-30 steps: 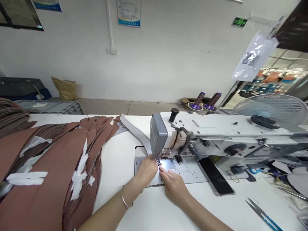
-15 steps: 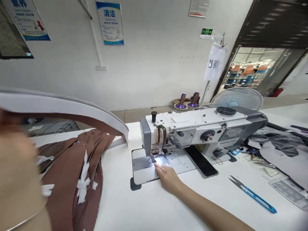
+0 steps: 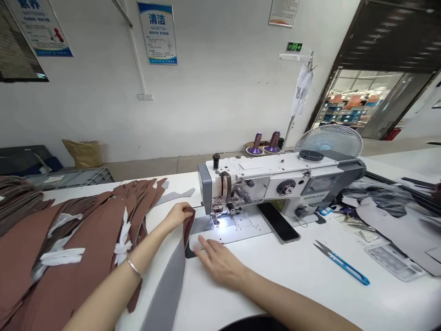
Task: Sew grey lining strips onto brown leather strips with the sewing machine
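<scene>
My left hand (image 3: pixel 179 215) pinches the end of a long fabric strip (image 3: pixel 167 285), grey on one face and brown on the other. The strip runs down from the fingers across the white table toward me. My right hand (image 3: pixel 220 262) lies with its fingers apart over the front left of the metal bed plate (image 3: pixel 203 225), close to the strip's folded end and holding nothing. Just beyond that hand, the presser foot (image 3: pixel 215 220) of the sewing machine (image 3: pixel 262 184) stands under a lit lamp, with no fabric beneath it.
Stacks of brown fabric pieces (image 3: pixel 93 243) with white ties cover the left side. A black phone (image 3: pixel 279 223) rests against the machine base. Blue thread snips (image 3: pixel 341 262) lie at right, near plastic bags and paper (image 3: pixel 389 230). Thread cones (image 3: pixel 257 143) and a fan (image 3: pixel 330 140) stand behind.
My left hand has brought the strip down from the upper left to the machine's left side. My right hand has drawn back from the presser foot toward the strip, fingers spreading.
</scene>
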### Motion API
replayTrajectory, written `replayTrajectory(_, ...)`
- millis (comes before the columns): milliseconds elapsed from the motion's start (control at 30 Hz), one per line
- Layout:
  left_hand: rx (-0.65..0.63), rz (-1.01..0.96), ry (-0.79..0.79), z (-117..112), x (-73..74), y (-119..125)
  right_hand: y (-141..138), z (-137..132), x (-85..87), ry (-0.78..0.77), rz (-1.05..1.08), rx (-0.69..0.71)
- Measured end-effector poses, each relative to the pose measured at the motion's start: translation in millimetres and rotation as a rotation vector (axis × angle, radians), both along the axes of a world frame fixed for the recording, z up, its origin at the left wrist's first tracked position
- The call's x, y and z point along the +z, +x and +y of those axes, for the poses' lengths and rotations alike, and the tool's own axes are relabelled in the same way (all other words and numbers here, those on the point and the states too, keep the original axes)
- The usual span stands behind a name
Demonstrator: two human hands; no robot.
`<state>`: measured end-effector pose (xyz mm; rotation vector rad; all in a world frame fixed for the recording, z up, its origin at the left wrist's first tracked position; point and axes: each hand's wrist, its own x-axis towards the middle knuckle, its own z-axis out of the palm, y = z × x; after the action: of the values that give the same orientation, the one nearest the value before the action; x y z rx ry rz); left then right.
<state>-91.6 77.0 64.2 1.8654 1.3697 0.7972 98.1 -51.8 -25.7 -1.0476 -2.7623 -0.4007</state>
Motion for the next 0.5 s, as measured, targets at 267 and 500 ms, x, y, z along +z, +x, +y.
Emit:
replayTrajectory(267,0.073,-0.227,-0.245,9,-62.8,1,-42,2,3.9,0.225,0.009,0.276)
replayTrajectory(500,0.115,-0.400,-0.417,14,-85.8,12,-67,5,4.2,0.319,0.106,0.229)
